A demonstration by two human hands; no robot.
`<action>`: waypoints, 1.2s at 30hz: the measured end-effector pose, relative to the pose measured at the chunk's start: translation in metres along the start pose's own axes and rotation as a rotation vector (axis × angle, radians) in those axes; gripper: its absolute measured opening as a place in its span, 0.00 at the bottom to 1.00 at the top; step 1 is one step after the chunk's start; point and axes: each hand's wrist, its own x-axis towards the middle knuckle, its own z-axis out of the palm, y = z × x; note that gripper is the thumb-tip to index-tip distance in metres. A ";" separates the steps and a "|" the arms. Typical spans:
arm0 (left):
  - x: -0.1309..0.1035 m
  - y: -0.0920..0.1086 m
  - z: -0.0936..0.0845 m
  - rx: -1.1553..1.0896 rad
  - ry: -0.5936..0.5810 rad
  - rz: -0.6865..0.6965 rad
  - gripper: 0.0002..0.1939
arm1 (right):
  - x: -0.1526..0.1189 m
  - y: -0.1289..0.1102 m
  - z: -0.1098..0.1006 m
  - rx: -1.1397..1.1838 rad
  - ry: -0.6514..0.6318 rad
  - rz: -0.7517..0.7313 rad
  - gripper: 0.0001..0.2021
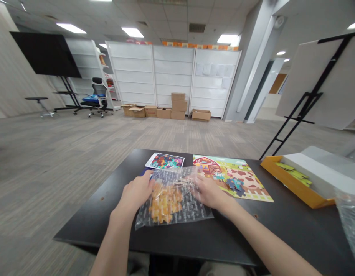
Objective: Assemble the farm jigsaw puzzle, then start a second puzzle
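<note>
A clear plastic bag (194,209) with printed marks lies on the black table, with orange puzzle pieces (165,202) inside it. My left hand (137,190) is closed on the bag's upper left edge. At its upper right, my right hand (209,190) grips the plastic, its fingertips partly hidden by the film. Behind the bag sits a colourful picture sheet (167,161). To the right is a farm picture board (249,178), with a few dark blue puzzle pieces (236,186) on it, close to my right hand.
An open orange and white box (298,191) holding yellow-green pieces (295,174) stands at the table's right. Bubble wrap (350,222) lies at the right edge. Beyond the table are a whiteboard stand (304,103), cardboard boxes (179,105) and a chair (98,96).
</note>
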 end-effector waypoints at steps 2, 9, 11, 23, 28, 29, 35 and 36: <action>-0.001 0.002 0.000 0.005 -0.008 -0.005 0.22 | 0.001 -0.001 -0.004 0.029 -0.006 0.006 0.14; 0.000 0.004 0.002 -0.009 -0.019 0.007 0.23 | 0.005 0.006 -0.025 0.249 -0.100 0.116 0.07; 0.000 0.002 0.002 -0.006 -0.026 0.006 0.23 | 0.004 0.013 -0.038 0.320 -0.175 0.160 0.08; -0.002 0.003 -0.001 0.009 -0.065 0.031 0.24 | -0.032 0.073 -0.118 0.448 -0.437 0.542 0.13; -0.002 0.004 0.000 0.012 -0.069 0.032 0.24 | -0.030 0.080 -0.104 0.119 -0.464 0.561 0.08; -0.002 0.004 0.000 0.014 -0.069 0.030 0.24 | -0.029 0.080 -0.102 0.096 -0.465 0.553 0.08; -0.002 0.004 0.000 0.014 -0.070 0.036 0.23 | -0.023 0.073 -0.093 -0.006 -0.462 0.591 0.14; -0.002 0.004 0.000 0.011 -0.073 0.036 0.22 | -0.023 0.073 -0.092 -0.017 -0.465 0.609 0.15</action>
